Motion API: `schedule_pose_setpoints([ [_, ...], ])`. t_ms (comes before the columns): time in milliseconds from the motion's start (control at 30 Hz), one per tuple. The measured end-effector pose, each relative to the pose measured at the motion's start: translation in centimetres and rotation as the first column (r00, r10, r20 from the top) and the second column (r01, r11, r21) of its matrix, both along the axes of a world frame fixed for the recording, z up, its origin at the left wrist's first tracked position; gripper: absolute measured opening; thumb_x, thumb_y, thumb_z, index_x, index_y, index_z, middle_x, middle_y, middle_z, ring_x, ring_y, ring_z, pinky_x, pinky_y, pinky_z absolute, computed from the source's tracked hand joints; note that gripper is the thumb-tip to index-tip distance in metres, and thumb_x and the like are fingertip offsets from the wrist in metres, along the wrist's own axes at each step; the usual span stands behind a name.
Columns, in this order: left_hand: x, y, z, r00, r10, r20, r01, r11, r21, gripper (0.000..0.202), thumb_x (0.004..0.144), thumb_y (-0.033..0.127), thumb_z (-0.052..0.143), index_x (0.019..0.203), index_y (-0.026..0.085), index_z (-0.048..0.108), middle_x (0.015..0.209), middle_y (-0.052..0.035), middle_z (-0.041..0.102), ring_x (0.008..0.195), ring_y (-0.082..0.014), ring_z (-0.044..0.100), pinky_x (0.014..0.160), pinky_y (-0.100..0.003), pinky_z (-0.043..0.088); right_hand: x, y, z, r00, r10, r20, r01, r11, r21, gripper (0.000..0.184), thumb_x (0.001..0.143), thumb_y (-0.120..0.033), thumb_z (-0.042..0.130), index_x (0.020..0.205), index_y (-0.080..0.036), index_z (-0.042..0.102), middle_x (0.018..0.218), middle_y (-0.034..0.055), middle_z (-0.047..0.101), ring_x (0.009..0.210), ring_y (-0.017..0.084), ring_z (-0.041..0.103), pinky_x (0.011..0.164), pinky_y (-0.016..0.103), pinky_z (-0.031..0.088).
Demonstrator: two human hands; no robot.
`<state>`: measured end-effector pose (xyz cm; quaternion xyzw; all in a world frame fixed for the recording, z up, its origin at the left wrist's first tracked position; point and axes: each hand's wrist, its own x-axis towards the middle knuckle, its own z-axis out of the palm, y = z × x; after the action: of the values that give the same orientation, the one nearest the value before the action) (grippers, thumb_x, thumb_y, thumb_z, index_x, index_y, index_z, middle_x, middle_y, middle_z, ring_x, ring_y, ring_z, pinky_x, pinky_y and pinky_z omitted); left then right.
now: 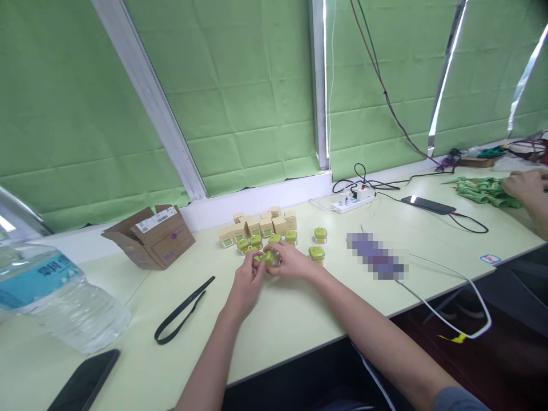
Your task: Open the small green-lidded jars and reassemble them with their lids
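Both my hands are together over the table, around a small clear jar with a green lid [271, 258]. My right hand [293, 261] has its fingers wrapped over the jar from the right. On the other side, my left hand [248, 279] is closed with its fingertips against the jar's left edge; part of the grip is hidden. More green-lidded jars stand just behind my hands, including one jar [291, 237]. Two others, a nearer jar [317, 254] and a farther jar [320, 234], stand apart to the right. Behind them is a cluster of small cardboard boxes [240, 230] with green windows.
Left of my hands are an open carton [160, 242], a black strap [171, 317], a large water bottle [64, 297] and a phone [85, 382]. Rightward lie a blurred-out device [374, 255], white cable [483, 308], power strip [353, 202] and power bank [428, 205]. Another person's hand [526, 185] touches green pieces [483, 191].
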<state>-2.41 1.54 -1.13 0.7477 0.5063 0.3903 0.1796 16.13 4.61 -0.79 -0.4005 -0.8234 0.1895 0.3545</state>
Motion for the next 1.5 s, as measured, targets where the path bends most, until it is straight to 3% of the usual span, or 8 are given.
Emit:
schedule_pose_setpoints([
  [167, 0.0, -0.2, 0.3, 0.993, 0.031, 0.112, -0.032, 0.999, 0.007, 0.036, 0.096, 0.049, 0.044, 0.122, 0.024, 0.046, 0.083, 0.0002, 0.062, 0.066, -0.0153, 0.060, 0.065, -0.028, 0.045, -0.6, 0.0, -0.1, 0.991, 0.070, -0.112, -0.064, 0.996, 0.064, 0.058, 0.078, -0.032, 0.070, 0.133, -0.023, 0.052, 0.124, 0.0102, 0.058, 0.118, 0.026, 0.054, 0.101, 0.043, 0.044],
  [333, -0.1, -0.2, 0.6, 0.989, 0.054, 0.135, -0.054, 0.999, -0.005, 0.043, 0.097, 0.050, 0.039, 0.132, 0.025, 0.038, 0.078, 0.0025, 0.062, 0.061, -0.0152, 0.060, 0.063, -0.028, 0.045, -0.8, 0.0, 0.2, 0.973, 0.109, -0.202, -0.090, 0.991, 0.099, 0.058, 0.076, -0.027, 0.071, 0.130, -0.021, 0.053, 0.122, 0.0103, 0.060, 0.113, 0.025, 0.058, 0.094, 0.039, 0.049],
  [500, -0.1, -0.1, 0.6, 0.987, 0.067, 0.145, -0.066, 0.998, -0.013, 0.033, 0.098, 0.051, 0.036, 0.112, 0.024, 0.046, 0.074, 0.0026, 0.062, 0.064, -0.0166, 0.060, 0.065, -0.029, 0.045, -0.6, -0.2, 0.4, 0.958, 0.125, -0.257, -0.121, 0.992, 0.031, 0.065, 0.075, -0.028, 0.073, 0.135, -0.022, 0.048, 0.118, 0.0095, 0.061, 0.091, 0.018, 0.063, 0.079, 0.033, 0.054],
  [633, -0.1, -0.1, 0.6, 0.980, 0.082, 0.182, -0.082, 0.997, -0.008, 0.030, 0.097, 0.052, 0.038, 0.103, 0.024, 0.046, 0.078, 0.0016, 0.064, 0.066, -0.0172, 0.061, 0.066, -0.029, 0.044, -0.3, 0.1, 0.3, 0.940, 0.132, -0.314, -0.134, 0.991, 0.016, 0.057, 0.076, -0.034, 0.075, 0.129, -0.022, 0.055, 0.115, 0.0082, 0.064, 0.090, 0.018, 0.063, 0.081, 0.034, 0.054],
  [833, -0.3, 0.1, 0.2, 0.982, 0.073, 0.175, -0.068, 0.997, -0.036, 0.029, 0.098, 0.051, 0.037, 0.092, 0.024, 0.046, 0.067, 0.0038, 0.062, 0.064, -0.0175, 0.058, 0.066, -0.029, 0.041, -0.2, 0.1, 0.5, 0.897, 0.158, -0.413, -0.217, 0.971, -0.100, 0.045, 0.078, -0.037, 0.074, 0.120, -0.022, 0.065, 0.117, 0.0066, 0.065, 0.083, 0.015, 0.063, 0.079, 0.032, 0.054],
  [1033, -0.3, 0.1, 0.1, 0.987, 0.054, 0.154, -0.047, 0.998, -0.049, 0.028, 0.098, 0.046, 0.036, 0.082, 0.024, 0.041, 0.061, 0.0043, 0.059, 0.061, -0.0171, 0.055, 0.066, -0.028, 0.039, -1.0, -0.2, -0.1, 0.923, 0.164, -0.348, -0.232, 0.959, -0.164, 0.037, 0.090, -0.036, 0.061, 0.123, -0.020, 0.062, 0.090, 0.0034, 0.068, 0.073, 0.015, 0.062, 0.069, 0.029, 0.050],
  [1233, -0.1, -0.3, 0.3, 0.991, 0.048, 0.128, -0.043, 0.998, -0.041, 0.028, 0.099, 0.043, 0.036, 0.080, 0.023, 0.041, 0.058, 0.0054, 0.055, 0.057, -0.0162, 0.053, 0.062, -0.028, 0.038, -1.5, 0.0, -0.6, 0.943, 0.146, -0.298, -0.182, 0.978, -0.099, 0.033, 0.093, -0.042, 0.056, 0.116, -0.020, 0.064, 0.096, 0.0038, 0.067, 0.076, 0.015, 0.060, 0.067, 0.027, 0.048],
  [1500, -0.1, -0.1, 0.2, 0.986, 0.079, 0.145, -0.087, 0.995, 0.051, 0.026, 0.098, 0.045, 0.038, 0.086, 0.023, 0.047, 0.065, 0.0032, 0.062, 0.062, -0.0169, 0.058, 0.067, -0.029, 0.041, -1.5, -0.3, 0.0, 0.935, 0.137, -0.328, -0.162, 0.986, -0.048, 0.037, 0.090, -0.041, 0.061, 0.119, -0.019, 0.063, 0.105, 0.0056, 0.068, 0.078, 0.014, 0.059, 0.070, 0.027, 0.049],
])
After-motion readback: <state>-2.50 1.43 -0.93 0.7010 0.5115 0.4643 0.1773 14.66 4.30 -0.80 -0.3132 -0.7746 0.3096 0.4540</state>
